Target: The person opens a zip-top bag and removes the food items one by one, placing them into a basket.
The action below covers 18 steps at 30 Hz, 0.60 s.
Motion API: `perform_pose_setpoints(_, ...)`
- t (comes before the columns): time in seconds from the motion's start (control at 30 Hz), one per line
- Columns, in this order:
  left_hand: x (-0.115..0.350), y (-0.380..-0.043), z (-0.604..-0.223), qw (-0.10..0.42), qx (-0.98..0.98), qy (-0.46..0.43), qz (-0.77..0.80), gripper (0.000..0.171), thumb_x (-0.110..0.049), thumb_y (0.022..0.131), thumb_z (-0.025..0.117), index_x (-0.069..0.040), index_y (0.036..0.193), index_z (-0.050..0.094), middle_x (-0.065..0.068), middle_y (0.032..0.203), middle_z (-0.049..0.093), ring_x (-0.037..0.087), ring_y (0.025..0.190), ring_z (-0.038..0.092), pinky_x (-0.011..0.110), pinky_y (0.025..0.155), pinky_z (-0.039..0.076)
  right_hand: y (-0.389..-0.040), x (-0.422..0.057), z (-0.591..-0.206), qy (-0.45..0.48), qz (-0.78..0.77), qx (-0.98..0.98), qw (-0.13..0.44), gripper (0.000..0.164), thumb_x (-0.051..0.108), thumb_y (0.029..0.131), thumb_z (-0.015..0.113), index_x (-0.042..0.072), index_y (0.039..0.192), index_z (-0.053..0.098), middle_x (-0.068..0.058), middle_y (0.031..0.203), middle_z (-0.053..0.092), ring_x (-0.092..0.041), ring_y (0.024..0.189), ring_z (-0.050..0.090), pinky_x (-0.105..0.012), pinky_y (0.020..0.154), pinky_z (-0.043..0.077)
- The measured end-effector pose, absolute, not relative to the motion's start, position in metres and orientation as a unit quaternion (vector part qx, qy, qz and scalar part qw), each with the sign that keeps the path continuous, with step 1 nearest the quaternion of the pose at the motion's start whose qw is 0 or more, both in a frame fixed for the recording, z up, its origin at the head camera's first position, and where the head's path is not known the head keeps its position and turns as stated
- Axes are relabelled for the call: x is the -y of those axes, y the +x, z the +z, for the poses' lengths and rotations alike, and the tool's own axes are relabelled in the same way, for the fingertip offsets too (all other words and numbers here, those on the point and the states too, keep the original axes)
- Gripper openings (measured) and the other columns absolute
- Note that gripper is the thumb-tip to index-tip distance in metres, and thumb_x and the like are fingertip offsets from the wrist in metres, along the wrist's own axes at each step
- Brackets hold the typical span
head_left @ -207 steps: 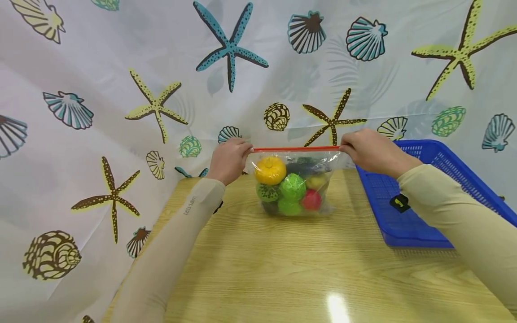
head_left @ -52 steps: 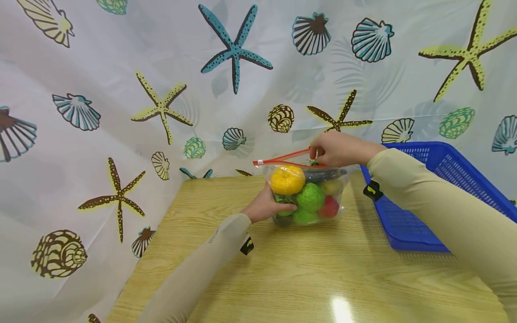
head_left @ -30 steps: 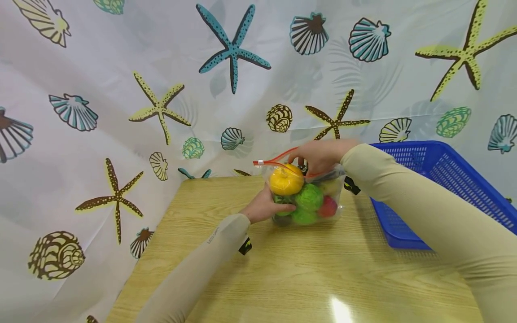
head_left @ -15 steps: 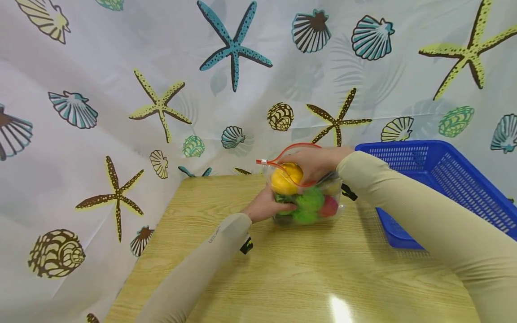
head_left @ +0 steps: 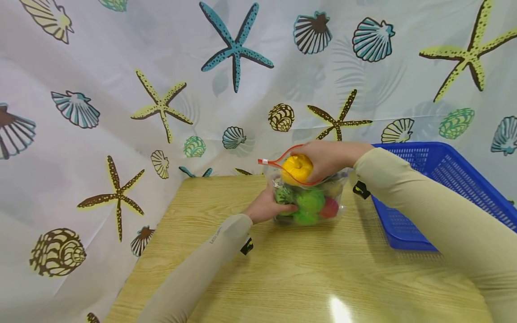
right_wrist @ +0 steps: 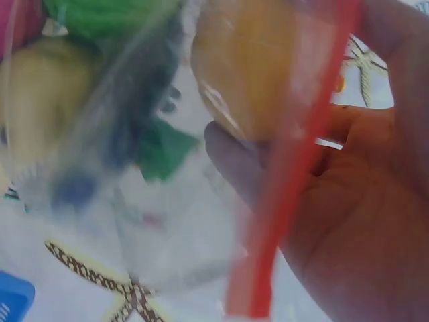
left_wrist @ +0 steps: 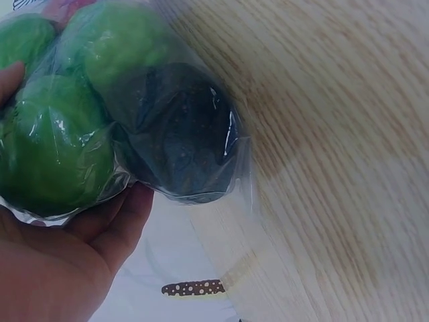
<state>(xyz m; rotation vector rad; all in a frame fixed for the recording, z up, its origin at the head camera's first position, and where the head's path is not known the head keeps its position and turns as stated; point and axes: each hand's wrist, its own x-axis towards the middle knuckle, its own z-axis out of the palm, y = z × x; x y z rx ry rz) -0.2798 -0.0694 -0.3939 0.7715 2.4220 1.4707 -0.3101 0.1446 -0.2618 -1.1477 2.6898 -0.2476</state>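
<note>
A clear zip bag [head_left: 341,211] with a red zip strip [head_left: 276,163] stands on the wooden table, its mouth parted. My left hand [head_left: 264,207] grips the bag's left side, thumb across the front. In the left wrist view its fingers curl under green produce [left_wrist: 57,144] and a dark, smooth, rounded one [left_wrist: 184,131] inside the plastic. My right hand [head_left: 330,157] reaches into the mouth and holds a yellow pumpkin [head_left: 298,168], whose top rises above the strip. A green ball-shaped vegetable [head_left: 310,199] and a red one [head_left: 329,207] lie lower in the bag.
A blue slotted basket [head_left: 408,242] stands to the right, partly behind my right sleeve [head_left: 428,202]. Bare wooden tabletop [head_left: 282,273] extends in front of the bag. A seashell-printed cloth [head_left: 250,107] hangs behind and along the left.
Earlier both hands held the ends of the closed zip strip. My left hand then moved to the bag's side, and my right entered the opened mouth, took the pumpkin and raised it slightly.
</note>
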Motion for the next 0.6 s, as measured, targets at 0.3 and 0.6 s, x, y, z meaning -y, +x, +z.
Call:
perform_pose_setpoints(0.3, 0.073, -0.300, -0.424, 0.090, -0.864, 0.213, 0.448, 0.105, -0.049, 0.069, 0.081, -0.029, 0.146, 0.012, -0.001, 0.119, 0.056, 0.011, 0.100, 0.053, 0.042, 0.092, 0.045, -0.297, -0.188, -0.233, -0.344, -0.124, -0.929, 0.048, 0.084, 0.029, 0.073, 0.075, 0.011, 0.145, 0.036, -0.007, 0.118, 0.057, -0.019, 0.088, 0.051, -0.038, 0.076, 0.047)
perform_pose_setpoints(0.6, 0.070, -0.302, -0.425, 0.087, -0.862, 0.222, 0.447, 0.105, -0.050, 0.069, 0.080, -0.028, 0.148, 0.014, -0.002, 0.118, 0.057, 0.009, 0.099, 0.054, 0.040, 0.090, 0.046, -0.286, -0.262, -0.223, -0.282, -0.141, -0.948, 0.036, 0.081, 0.030, 0.080, 0.072, 0.005, 0.146, 0.032, -0.018, 0.124, 0.055, -0.024, 0.095, 0.053, -0.046, 0.082, 0.048)
